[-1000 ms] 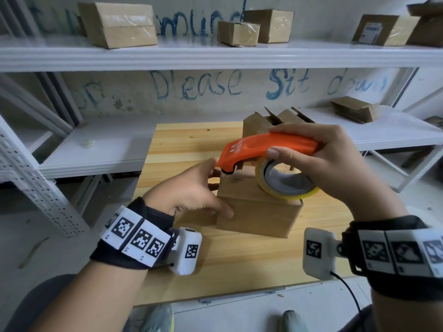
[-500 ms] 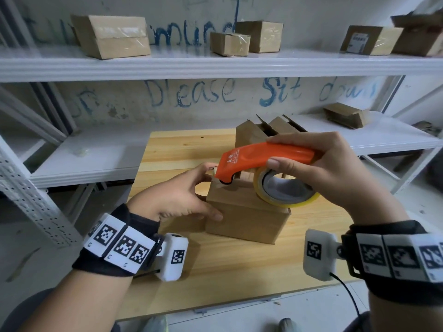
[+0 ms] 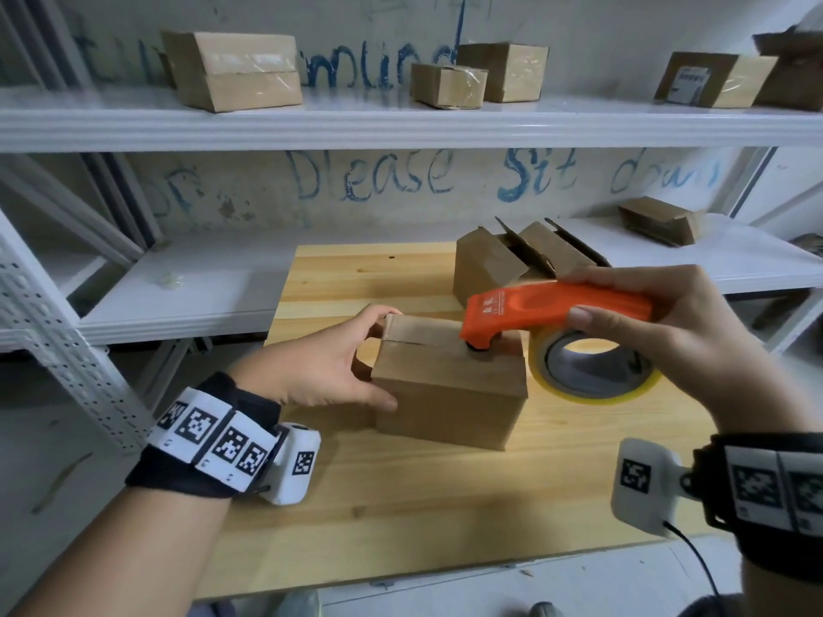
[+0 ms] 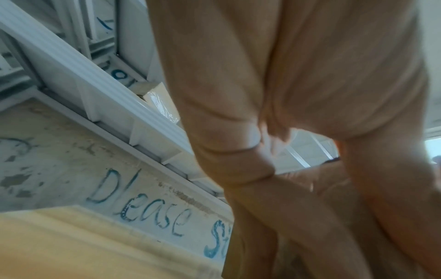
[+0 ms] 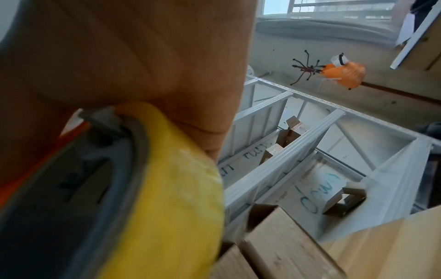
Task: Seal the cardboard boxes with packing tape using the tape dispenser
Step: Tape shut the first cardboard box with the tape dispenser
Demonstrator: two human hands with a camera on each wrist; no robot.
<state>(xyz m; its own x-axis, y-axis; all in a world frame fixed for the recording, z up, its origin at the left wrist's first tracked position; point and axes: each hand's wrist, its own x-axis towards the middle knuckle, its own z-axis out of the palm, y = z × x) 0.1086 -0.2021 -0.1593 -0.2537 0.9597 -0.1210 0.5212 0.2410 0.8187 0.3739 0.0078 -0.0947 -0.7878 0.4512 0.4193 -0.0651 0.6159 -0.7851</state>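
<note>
A small closed cardboard box [image 3: 450, 394] sits on the wooden table [image 3: 401, 518]. My left hand [image 3: 338, 362] grips its left end, thumb on the near side and fingers over the far top edge. My right hand [image 3: 668, 331] grips the orange tape dispenser [image 3: 552, 309], whose front end rests on the box top near its seam. The yellow tape roll [image 3: 592, 371] hangs off the box's right side and fills the right wrist view [image 5: 167, 198]. The left wrist view shows only blurred fingers [image 4: 262, 169].
A second cardboard box [image 3: 521, 264] with open flaps stands behind on the table. White metal shelves [image 3: 401, 122] carry several taped boxes [image 3: 236, 69] above, and a flat box [image 3: 663, 218] lies on the lower shelf at right.
The dispenser has slid rightward along the box top. My left hand stays on the box's left end, fingers now over the far edge. The head view moved closer.
</note>
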